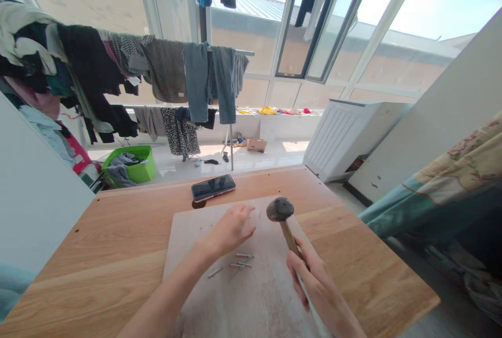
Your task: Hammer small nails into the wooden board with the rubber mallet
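Observation:
My right hand (311, 275) is wrapped round the wooden handle of a hammer (280, 209), whose dark, rounded head is raised at the upper right of a pale board (235, 309). Over the board's upper middle, my left hand (234, 227) has its thumb and fingertips apart, and I see nothing held between them. Several loose nails (243, 263) lie in a small pile just below that hand, one a little to the left. A few small dark marks dot the board's upper part; they are too small to make out.
The board lies on a wooden table (117, 238). A phone (214, 188) rests beyond it, beside a dark round hole. Past the table stand a laundry rack with hanging clothes (167, 68), a green basket (141, 169) and a white cabinet (341, 131). A curtain (451, 181) hangs at right.

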Available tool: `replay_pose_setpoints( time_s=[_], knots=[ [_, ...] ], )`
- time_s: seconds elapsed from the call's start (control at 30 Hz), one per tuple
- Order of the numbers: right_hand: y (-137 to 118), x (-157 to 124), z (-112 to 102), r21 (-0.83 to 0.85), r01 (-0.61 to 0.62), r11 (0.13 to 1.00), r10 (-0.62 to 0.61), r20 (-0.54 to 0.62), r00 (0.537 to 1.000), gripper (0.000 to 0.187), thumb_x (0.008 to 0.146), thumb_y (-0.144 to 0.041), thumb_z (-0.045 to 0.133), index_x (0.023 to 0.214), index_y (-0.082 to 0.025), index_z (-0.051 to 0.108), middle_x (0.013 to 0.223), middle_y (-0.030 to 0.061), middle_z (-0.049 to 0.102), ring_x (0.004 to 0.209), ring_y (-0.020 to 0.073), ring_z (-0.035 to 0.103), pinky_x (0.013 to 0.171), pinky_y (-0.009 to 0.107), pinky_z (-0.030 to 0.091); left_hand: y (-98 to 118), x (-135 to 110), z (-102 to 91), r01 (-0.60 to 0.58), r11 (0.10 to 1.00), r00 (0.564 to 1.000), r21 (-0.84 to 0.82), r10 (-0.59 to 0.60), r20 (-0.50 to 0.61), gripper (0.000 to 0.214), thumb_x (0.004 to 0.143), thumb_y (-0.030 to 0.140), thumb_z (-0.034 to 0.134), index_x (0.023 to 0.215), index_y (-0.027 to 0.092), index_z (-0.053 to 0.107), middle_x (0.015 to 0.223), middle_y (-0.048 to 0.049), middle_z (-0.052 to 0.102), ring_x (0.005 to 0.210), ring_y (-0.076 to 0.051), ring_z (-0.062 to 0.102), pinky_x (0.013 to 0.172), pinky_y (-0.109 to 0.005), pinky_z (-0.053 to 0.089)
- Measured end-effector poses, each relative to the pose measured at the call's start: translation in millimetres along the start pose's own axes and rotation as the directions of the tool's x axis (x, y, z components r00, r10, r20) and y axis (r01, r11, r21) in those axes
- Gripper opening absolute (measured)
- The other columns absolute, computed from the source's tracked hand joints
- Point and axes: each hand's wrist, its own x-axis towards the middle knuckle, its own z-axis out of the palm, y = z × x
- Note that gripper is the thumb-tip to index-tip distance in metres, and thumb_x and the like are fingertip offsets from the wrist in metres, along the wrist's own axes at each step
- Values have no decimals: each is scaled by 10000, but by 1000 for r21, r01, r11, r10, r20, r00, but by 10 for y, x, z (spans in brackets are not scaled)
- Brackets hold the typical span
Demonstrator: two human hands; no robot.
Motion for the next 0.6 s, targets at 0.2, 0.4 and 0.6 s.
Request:
replay_pose_setpoints(
  time_s=[0.2,0.4,0.6],
  knots=[
    [421,-181,-134,-71,-117,991,114,-49,992,603,955,-571,545,1444,-221,584,453,-62,580,461,227,625,479,301,526,427,-437,-163,-267,826,921,496,67,383,230,850,-6,600,977,161,694,915,-92,761,826,-271,730,749,-362,538],
    [576,-204,-167,-71,-206,976,202,-57,978,698,927,-591,596,1509,-208,546,452,-36,636,490,268,683,505,342,571,454,-545,93,-462,647,878,606,240,413,190,959,59,561,1080,94,703,843,-135,755,769,-281,717,651,-365,498],
    [558,-195,-196,-25,-193,981,192,-27,981,671,942,-613,573,1486,-221,553,477,-26,646,498,269,687,423,322,531,281,-218,-117,-243,898,962,368,175,207,224,925,16,585,1030,181,695,966,-65,754,872,-214,727,792,-307,530]
  ],
)
